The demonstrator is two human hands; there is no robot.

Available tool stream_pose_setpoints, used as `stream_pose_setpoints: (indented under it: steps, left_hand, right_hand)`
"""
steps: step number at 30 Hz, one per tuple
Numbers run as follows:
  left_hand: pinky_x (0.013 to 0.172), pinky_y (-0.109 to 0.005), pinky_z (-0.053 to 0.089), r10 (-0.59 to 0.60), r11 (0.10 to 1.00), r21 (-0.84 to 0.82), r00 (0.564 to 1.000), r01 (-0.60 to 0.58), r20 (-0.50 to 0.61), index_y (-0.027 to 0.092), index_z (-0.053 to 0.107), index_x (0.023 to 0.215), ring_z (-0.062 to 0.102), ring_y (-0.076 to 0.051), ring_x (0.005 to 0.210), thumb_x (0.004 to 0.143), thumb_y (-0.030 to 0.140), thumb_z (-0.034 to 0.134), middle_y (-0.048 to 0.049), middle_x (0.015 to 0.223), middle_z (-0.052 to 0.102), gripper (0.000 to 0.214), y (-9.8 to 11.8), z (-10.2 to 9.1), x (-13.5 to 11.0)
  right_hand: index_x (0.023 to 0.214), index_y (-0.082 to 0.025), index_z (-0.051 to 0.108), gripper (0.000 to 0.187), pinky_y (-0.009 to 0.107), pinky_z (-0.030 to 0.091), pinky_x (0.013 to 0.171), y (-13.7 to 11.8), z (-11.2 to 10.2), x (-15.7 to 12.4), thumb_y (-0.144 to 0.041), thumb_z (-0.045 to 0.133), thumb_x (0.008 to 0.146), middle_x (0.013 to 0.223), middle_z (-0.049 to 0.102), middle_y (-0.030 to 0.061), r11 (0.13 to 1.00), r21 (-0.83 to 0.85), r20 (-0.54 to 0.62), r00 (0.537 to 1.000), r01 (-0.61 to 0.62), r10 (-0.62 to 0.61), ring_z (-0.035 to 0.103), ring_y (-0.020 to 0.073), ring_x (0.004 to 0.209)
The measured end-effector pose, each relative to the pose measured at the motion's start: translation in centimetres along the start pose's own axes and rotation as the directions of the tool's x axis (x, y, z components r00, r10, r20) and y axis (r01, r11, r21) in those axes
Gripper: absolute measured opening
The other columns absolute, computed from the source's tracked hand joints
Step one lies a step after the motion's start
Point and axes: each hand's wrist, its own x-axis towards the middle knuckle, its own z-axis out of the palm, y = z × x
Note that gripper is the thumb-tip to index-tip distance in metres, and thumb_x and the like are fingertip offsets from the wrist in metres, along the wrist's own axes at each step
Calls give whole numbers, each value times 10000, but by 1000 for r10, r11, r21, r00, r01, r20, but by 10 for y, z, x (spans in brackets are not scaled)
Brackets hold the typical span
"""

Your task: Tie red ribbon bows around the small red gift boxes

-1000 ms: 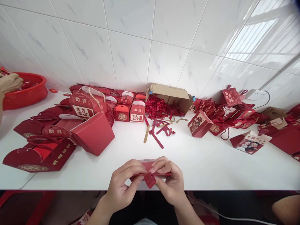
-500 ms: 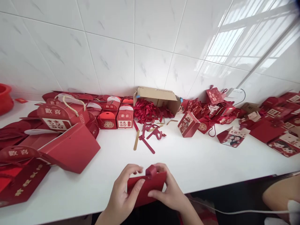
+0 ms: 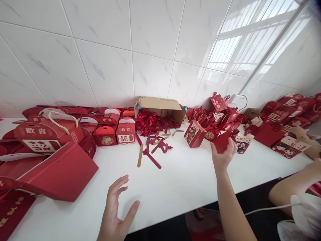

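Note:
My left hand [image 3: 116, 209] is held over the near part of the white table, fingers curved and apart, with nothing in it. My right hand [image 3: 224, 157] is stretched out to the right, thumb and fingers on either side of a plain red gift box [image 3: 221, 141]. That box is beside a patterned red gift box [image 3: 194, 134] and a gift box with a cartoon couple [image 3: 242, 143]. Part of the held box is hidden behind my fingers. Loose ribbon strips [image 3: 153, 160], dark red and gold, lie on the table between my hands.
An open cardboard carton [image 3: 160, 102] full of red ribbons stands against the tiled wall. Red gift boxes [image 3: 67, 174] are piled on the left, and more boxes [image 3: 268, 134] on the right. A white power strip [image 3: 237, 99] sits behind. Another person's arm [image 3: 283, 190] is at the right.
The red box has moved from between both hands to the right-hand pile, carried by my right hand. My left hand has let go and opened. The view has shifted to the right.

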Motion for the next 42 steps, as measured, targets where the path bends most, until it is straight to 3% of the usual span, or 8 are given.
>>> stream_pose_setpoints:
  steps: [5,9,19,24,29,31,37,42]
  left_hand:
    - [923,-393,498,1,999,53,1000,0,-20,248,425,1283,491,-255,1173,865,262,571,-116,1274,475,443,3,-3,-5]
    - [906,-384,516,-23,997,79,1000,24,-15,253,439,1253,519,-243,1138,875,268,558,-106,1261,485,397,1,-7,-9]
    - [916,-378,518,-42,996,75,999,41,22,257,446,1275,519,-244,1168,871,259,573,-102,1279,489,424,7,-3,-8]
    - [1034,-415,443,85,992,92,995,-90,60,256,370,1400,452,-263,1294,840,222,628,-108,1396,467,617,21,2,3]
    - [901,-336,515,259,958,103,963,-266,79,267,653,993,628,-200,1038,806,117,657,-23,1048,679,240,23,-8,12]
    - [866,-338,523,260,957,112,962,-268,78,259,668,946,653,-198,956,782,126,687,-17,971,705,212,23,-12,13]
    - [758,-336,561,108,994,21,986,-112,126,232,680,815,688,-221,846,789,174,675,-30,762,718,64,23,-12,7]
    - [840,-389,569,-45,962,-263,994,70,101,219,610,779,680,-254,1014,850,168,602,-56,872,742,88,20,-3,-5]
  right_hand:
    - [1357,-90,412,986,465,383,1026,-9,68,30,-516,775,545,1275,534,204,929,104,320,896,-356,308,464,346,1231]
    - [1086,-89,609,710,470,473,869,-9,85,24,-556,731,566,967,667,168,874,139,402,833,-465,379,609,331,956]
    - [877,-182,688,415,374,565,692,-87,-15,-99,-565,677,717,855,744,89,690,375,717,665,-619,207,691,257,778]
    - [994,-216,657,196,329,549,750,-151,-56,-156,-362,602,876,899,727,60,556,489,860,480,-672,-175,680,211,830]
    - [1332,-289,359,490,339,545,793,-175,-66,-174,-297,586,897,1009,687,53,484,501,864,447,-717,-233,672,186,854]
    - [1255,-293,446,393,339,537,791,-174,-65,-173,-278,592,890,997,675,51,517,524,850,452,-677,-271,661,187,859]
    - [903,-259,621,64,376,500,845,-175,-68,-164,-259,648,846,988,623,50,496,569,820,496,-656,-284,629,216,954]
    - [896,-229,667,319,398,502,852,-160,-52,-151,-531,566,866,979,651,88,443,545,831,391,-712,-395,628,236,944]
